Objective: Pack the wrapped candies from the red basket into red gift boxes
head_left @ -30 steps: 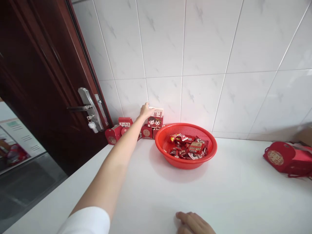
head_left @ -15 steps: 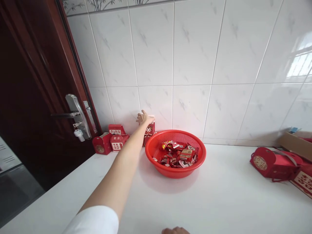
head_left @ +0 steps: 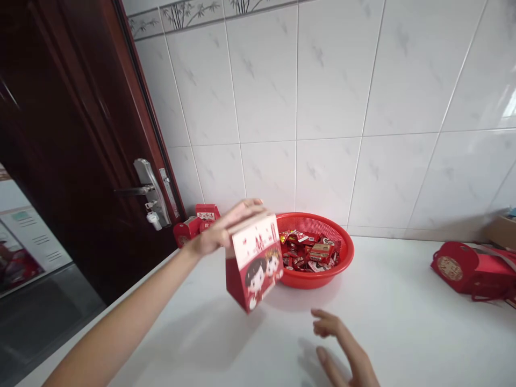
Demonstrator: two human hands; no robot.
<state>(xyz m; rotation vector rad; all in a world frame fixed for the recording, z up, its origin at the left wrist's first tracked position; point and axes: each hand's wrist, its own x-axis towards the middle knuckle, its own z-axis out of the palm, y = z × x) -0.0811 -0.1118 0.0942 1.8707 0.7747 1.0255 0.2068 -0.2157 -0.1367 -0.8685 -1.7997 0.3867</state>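
Note:
My left hand (head_left: 231, 223) grips the top of a red and white gift box (head_left: 260, 263) with cartoon figures printed on its front. The box hangs tilted above the white table, just left of and in front of a red plastic basket (head_left: 346, 258). Inside the basket lie several wrapped sweets (head_left: 308, 251), mostly in red wrappers. My right hand (head_left: 342, 349) is low in the view, to the right of the box and apart from it, with thumb and fingers spread and nothing held.
Several small red boxes (head_left: 197, 221) stand by the wall near the dark red door (head_left: 80, 134). More red boxes (head_left: 470, 269) lie at the right, beside a brown carton (head_left: 500, 231). White tiles line the wall behind the white table (head_left: 387, 322).
My left hand has brought the gift box from beside the wall forward, nearer to me. My right hand has risen further into view, and the view has shifted slightly left.

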